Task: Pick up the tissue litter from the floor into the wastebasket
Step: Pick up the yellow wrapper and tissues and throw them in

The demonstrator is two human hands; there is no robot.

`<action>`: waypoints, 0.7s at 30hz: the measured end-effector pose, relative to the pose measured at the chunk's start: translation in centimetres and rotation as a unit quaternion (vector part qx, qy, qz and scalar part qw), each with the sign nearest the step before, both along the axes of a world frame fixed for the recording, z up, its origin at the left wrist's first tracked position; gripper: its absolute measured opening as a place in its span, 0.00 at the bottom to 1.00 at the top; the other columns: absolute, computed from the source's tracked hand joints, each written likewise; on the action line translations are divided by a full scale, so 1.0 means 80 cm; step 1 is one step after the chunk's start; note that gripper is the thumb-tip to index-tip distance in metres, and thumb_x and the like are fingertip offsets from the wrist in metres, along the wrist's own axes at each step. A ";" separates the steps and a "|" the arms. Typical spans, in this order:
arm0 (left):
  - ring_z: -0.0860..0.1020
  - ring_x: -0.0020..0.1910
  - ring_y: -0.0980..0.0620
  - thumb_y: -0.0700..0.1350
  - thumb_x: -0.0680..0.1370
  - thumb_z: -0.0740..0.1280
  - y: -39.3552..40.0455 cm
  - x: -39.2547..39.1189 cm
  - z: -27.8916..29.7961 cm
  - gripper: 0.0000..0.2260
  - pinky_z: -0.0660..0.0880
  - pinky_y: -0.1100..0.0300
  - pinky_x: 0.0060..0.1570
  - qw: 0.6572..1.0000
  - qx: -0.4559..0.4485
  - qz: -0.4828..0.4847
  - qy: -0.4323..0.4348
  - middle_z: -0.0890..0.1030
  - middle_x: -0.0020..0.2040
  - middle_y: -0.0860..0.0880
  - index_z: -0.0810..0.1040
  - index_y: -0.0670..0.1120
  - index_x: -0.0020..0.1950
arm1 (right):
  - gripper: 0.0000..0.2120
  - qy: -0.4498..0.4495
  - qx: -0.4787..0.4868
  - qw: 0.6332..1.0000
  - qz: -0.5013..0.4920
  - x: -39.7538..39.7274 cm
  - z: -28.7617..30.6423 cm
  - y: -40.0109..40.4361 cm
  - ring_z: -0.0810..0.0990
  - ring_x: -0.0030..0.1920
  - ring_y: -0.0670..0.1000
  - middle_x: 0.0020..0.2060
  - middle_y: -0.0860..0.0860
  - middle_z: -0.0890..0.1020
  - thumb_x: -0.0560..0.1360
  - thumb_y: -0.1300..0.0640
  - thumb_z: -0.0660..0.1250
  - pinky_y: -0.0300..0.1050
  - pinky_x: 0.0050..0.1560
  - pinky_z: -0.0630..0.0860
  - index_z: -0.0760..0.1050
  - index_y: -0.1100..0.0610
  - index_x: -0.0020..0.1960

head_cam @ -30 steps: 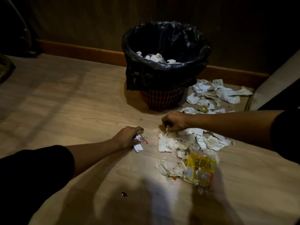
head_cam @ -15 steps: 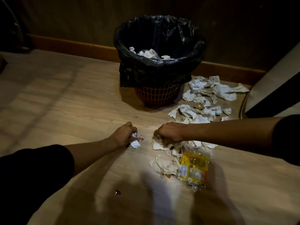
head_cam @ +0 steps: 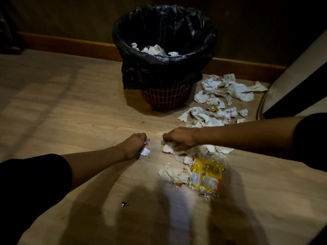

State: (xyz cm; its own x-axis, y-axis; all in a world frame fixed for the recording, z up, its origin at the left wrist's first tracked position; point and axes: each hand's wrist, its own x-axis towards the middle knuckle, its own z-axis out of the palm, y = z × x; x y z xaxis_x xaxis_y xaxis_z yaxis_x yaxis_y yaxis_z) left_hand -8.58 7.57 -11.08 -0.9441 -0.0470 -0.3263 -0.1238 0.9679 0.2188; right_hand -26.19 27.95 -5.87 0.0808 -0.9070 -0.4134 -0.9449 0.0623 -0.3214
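An orange mesh wastebasket point(head_cam: 166, 99) lined with a black bag stands by the far wall, with white tissues inside. Crumpled white tissues point(head_cam: 212, 151) lie on the wood floor in front of me, and my right hand point(head_cam: 178, 138) is closed on the left edge of that heap. My left hand point(head_cam: 133, 145) rests on the floor to its left, fingers closed on a small white and red paper scrap point(head_cam: 145, 151). Another tissue wad point(head_cam: 175, 174) lies nearer me. More tissues point(head_cam: 228, 91) are scattered to the right of the basket.
A yellow plastic wrapper point(head_cam: 206, 177) lies beside the near tissue wad. A small dark scrap point(head_cam: 124, 204) sits on the floor close to me. A pale slanted panel point(head_cam: 290, 80) stands at the right. A wooden baseboard point(head_cam: 67, 45) runs along the dark wall.
My right hand has dropped from the far edge of the near heap onto its left side and closed on tissues. The left hand stays on its paper scrap.
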 end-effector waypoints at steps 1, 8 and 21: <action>0.77 0.52 0.39 0.38 0.71 0.70 0.003 -0.004 0.000 0.15 0.70 0.53 0.48 1.000 -0.012 -0.003 -0.006 0.78 0.53 0.38 0.72 0.38 0.56 | 0.19 -0.010 -0.010 0.999 -0.033 -0.007 0.006 -0.001 0.79 0.50 0.56 0.52 0.55 0.79 0.75 0.54 0.68 0.45 0.46 0.75 0.70 0.55 0.64; 0.76 0.53 0.38 0.41 0.74 0.69 0.012 -0.016 0.007 0.16 0.71 0.53 0.52 0.998 -0.046 -0.003 -0.047 0.75 0.56 0.36 0.73 0.36 0.59 | 0.17 0.027 -0.089 0.987 -0.130 -0.052 0.052 0.005 0.81 0.50 0.56 0.49 0.55 0.82 0.74 0.55 0.70 0.39 0.41 0.67 0.79 0.57 0.61; 0.80 0.43 0.43 0.39 0.77 0.61 0.105 -0.030 0.075 0.06 0.74 0.54 0.40 0.989 0.131 -0.070 0.015 0.82 0.46 0.43 0.67 0.47 0.53 | 0.26 0.067 0.102 0.992 -0.032 -0.063 0.010 0.113 0.76 0.59 0.60 0.64 0.59 0.72 0.72 0.53 0.74 0.46 0.56 0.72 0.70 0.59 0.67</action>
